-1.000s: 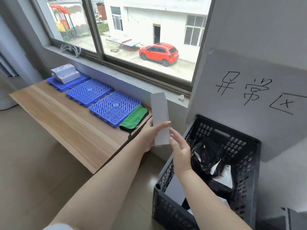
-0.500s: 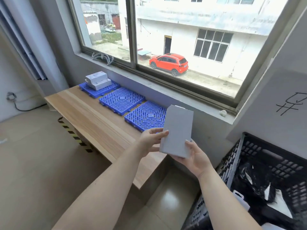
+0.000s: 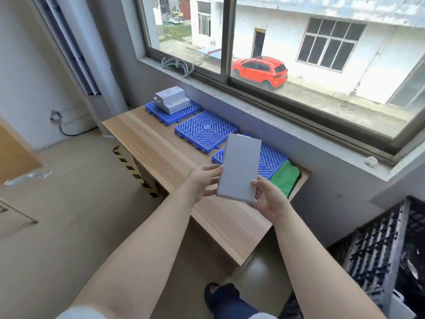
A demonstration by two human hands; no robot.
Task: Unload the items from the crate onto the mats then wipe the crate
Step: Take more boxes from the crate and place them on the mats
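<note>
1. Crate [image 3: 377, 254] stands on the floor to the right of the table [image 3: 165, 157], still holding items; unloading is under way.
2. A white box [image 3: 239, 168] is held above the table's near edge, left hand [image 3: 204, 180] gripping its left side, right hand [image 3: 268, 199] cupping its lower corner.
3. Next it probably goes onto the bare middle mat [image 3: 207, 132]; the far mat [image 3: 174, 110] already carries boxes.

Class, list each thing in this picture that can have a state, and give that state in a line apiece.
Grey box: held in the air over the table, tilted.
Left hand: holds the box's left edge.
Right hand: holds its lower right corner.
Far mat: loaded with white boxes.
Middle mat: bare.
Green cloth: folded, lying on the table.
Crate: still holds items.
</note>
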